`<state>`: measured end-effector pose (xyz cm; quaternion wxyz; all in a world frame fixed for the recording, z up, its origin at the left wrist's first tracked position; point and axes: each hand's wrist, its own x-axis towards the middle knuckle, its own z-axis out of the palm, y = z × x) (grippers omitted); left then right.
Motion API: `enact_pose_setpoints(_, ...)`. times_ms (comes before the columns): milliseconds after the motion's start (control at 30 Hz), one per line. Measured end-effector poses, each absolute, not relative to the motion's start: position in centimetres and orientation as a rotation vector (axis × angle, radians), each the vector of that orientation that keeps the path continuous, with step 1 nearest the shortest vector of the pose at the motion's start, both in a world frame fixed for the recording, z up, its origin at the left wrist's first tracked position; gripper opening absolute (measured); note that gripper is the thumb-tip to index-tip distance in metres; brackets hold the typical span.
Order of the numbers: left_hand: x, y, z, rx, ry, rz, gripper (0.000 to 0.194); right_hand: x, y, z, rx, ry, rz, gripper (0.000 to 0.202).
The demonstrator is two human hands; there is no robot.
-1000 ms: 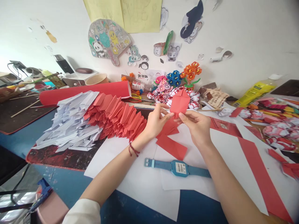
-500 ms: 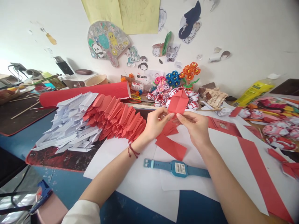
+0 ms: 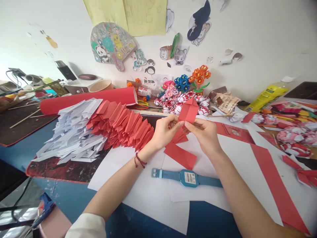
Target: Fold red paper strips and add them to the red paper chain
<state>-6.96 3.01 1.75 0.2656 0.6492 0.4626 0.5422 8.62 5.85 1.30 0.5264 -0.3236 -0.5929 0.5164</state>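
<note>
A piece of red paper (image 3: 188,110), its top corners folded toward a point, is held up over the table. My left hand (image 3: 166,129) pinches its lower left edge. Close beside it, my right hand (image 3: 203,132) pinches the lower right edge, thumbs nearly meeting. Below the hands lie flat red paper strips (image 3: 180,155) on white sheets (image 3: 153,198). To the left of my left hand stretches a row of folded red paper pieces (image 3: 123,124), adjoining a heap of folded white paper pieces (image 3: 74,132). A blue watch (image 3: 189,178) lies face up between my forearms.
Behind the folded pieces lies a red paper roll (image 3: 91,99). Red-and-white paper flowers (image 3: 170,105) and a pot of orange flowers (image 3: 199,77) stand by the wall. A yellow bottle (image 3: 268,96) leans at right. A long red strip (image 3: 277,185) crosses the right side. A blue glue gun (image 3: 46,206) is lower left.
Both hands stay pinched on the red paper. My right hand has shifted slightly left, closer to the left hand, and the paper has tilted a little. The view has moved slightly.
</note>
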Motion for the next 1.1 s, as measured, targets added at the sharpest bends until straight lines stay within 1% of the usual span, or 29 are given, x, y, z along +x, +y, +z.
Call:
enact_pose_setpoints(267,-6.92,2.79,2.04,1.762,1.245,1.527,0.032,8.34,5.42,1.65,-0.754,-1.414,1.196,0.011)
enact_pose_setpoints(433,-6.72,2.83,1.92,1.793,1.244,1.393,0.040,8.33,5.52,1.47,-0.753,-1.385,1.178,0.012)
enact_pose_setpoints(500,-6.61,2.79,1.90,1.813,1.224,1.351,0.038,8.41,5.66,1.41,-0.757,-1.364,1.159,0.010)
enact_pose_setpoints(633,-6.60,2.59,2.02,1.878,1.213,1.377,0.036,8.55,5.76,1.54,-0.745,-1.381,1.190,0.010)
enact_pose_setpoints(733,-6.53,2.42,2.18,1.874,1.239,1.402,0.036,8.59,5.67,1.72,-0.718,-1.400,1.230,0.010)
enact_pose_setpoints(900,-6.39,2.43,2.11,1.833,1.312,1.408,0.043,8.51,5.45,1.74,-0.722,-1.447,1.222,0.013)
enact_pose_setpoints(1100,-6.57,2.70,1.25,2.056,1.493,1.418,0.038,8.35,5.01,1.59,-0.765,-1.464,1.201,0.014)
